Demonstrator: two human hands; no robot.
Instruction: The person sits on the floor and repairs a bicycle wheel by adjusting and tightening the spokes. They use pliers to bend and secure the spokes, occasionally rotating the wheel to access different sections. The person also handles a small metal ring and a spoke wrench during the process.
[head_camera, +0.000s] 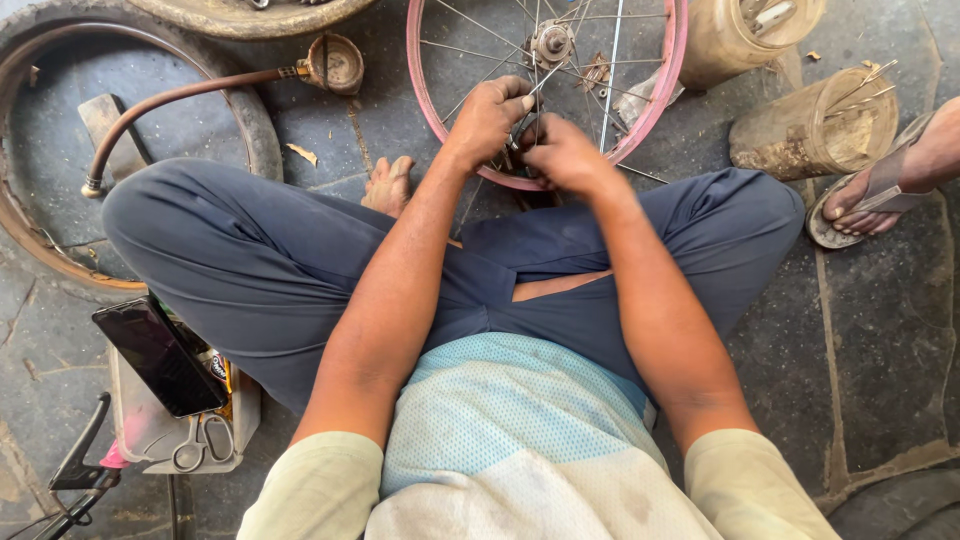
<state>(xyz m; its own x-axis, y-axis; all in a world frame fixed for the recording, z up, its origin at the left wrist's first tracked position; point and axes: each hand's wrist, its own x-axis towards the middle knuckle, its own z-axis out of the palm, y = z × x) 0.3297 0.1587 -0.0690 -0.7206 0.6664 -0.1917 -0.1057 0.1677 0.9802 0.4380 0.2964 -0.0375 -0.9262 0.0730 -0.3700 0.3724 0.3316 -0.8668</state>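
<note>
A pink bicycle wheel rim (668, 60) with thin metal spokes and a central hub (549, 42) lies on the stone floor in front of my crossed legs. My left hand (487, 115) grips a spoke at the near edge of the rim. My right hand (558, 152) is closed just beside it at the same spot, fingers curled around something small that I cannot make out. Both hands touch each other over the rim's near arc.
A rubber tyre (255, 120) lies at the left with a hose and brass fitting (335, 62). A phone (160, 355) and scissors (203, 443) rest on a tray by my left knee. Two cans (800, 135) holding spokes stand right; another person's sandalled foot (865, 200) is beside them.
</note>
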